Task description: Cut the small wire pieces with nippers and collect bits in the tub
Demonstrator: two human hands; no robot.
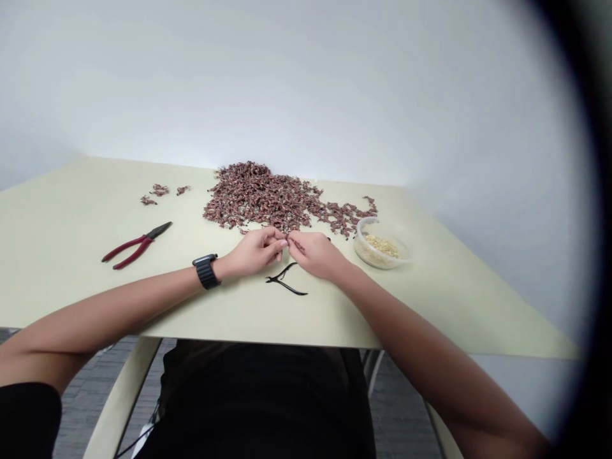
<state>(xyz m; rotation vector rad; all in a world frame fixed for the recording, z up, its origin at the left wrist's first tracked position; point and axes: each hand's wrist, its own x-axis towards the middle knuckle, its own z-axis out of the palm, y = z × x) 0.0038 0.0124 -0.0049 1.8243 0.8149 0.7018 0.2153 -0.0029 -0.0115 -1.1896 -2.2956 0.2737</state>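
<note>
Bare left hand (255, 252) and right hand (315, 254) are meeting at fingertips; grip of each: cannot tell. Small reddish-brown pieces (262, 196) are lying heaped at 11 o'clock from them, slim black metal nippers (274, 279) at 6.

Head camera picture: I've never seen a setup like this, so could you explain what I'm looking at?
There's no machine here, just a person's bare hands, seen by a camera worn on the head, looking forward and down. The left hand, with a dark watch at its wrist, meets the right hand at the fingertips. Whatever they may pinch is too small and hidden to make out.

On the pale table, a heap of small reddish-brown pieces lies beyond the hands. Red-handled pliers lie to the left, black nippers just below the hands, and a clear tub of golden bits to the right.
</note>
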